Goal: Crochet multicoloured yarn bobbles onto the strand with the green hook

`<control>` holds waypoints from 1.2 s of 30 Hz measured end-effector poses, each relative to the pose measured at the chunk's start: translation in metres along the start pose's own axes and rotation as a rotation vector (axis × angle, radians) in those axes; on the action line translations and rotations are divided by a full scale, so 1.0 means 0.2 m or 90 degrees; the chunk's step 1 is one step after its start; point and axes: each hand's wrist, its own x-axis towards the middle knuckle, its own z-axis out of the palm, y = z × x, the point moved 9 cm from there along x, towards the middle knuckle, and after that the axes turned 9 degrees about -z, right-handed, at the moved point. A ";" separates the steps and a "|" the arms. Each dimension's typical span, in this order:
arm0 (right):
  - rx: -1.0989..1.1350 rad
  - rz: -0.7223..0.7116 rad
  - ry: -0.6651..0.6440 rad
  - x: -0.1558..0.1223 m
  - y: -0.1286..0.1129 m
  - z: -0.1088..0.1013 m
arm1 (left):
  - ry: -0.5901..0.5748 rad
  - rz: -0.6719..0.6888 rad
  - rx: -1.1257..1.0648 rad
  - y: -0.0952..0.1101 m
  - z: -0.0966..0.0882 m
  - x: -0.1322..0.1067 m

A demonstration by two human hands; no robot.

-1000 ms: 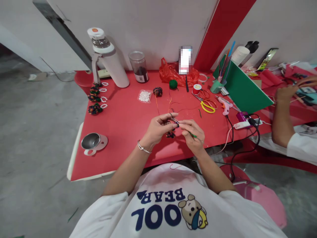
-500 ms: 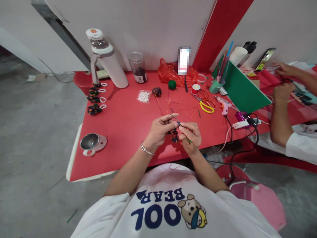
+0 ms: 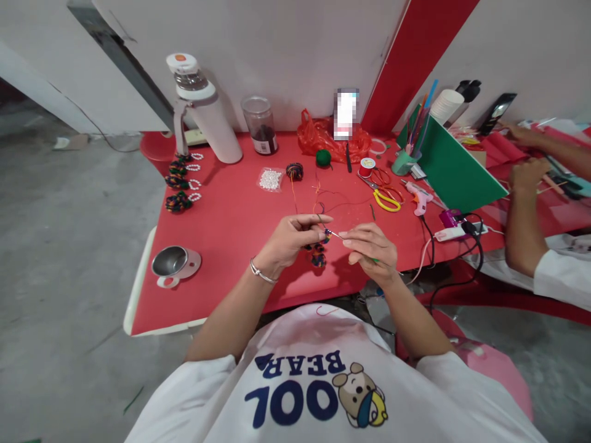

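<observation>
My left hand (image 3: pixel 289 240) pinches a small multicoloured yarn piece (image 3: pixel 317 253) above the front of the red table (image 3: pixel 221 221), and the piece hangs under my fingers. My right hand (image 3: pixel 372 246) is closed on a thin crochet hook (image 3: pixel 337 235) with a green handle, its tip at the yarn. Strands of yarn run back to a multicoloured yarn ball (image 3: pixel 294 170). A green yarn ball (image 3: pixel 324 157) lies beyond it.
A white thermos (image 3: pixel 207 117), a jar (image 3: pixel 260 125), a bag of white beads (image 3: pixel 270 179), finished yarn pieces (image 3: pixel 178 181), a steel cup (image 3: pixel 168 263), scissors (image 3: pixel 385 198), a glue gun (image 3: pixel 419 197) and cables (image 3: pixel 455 231) lie about. Another person's hands (image 3: pixel 526 175) work at the right.
My right hand has drawn the hook a little to the right, away from my left hand. The yarn piece hangs slightly lower left. The other person's hands shifted.
</observation>
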 end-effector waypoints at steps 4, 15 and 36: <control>0.049 0.021 -0.028 0.03 0.00 -0.03 | -0.016 -0.008 0.032 0.00 -0.01 0.00; 0.222 0.353 0.208 -0.15 0.24 0.06 | 0.006 0.081 0.084 0.04 0.05 -0.02; -0.011 0.075 0.015 -0.02 0.10 0.01 | 0.023 0.007 0.014 -0.02 -0.05 0.03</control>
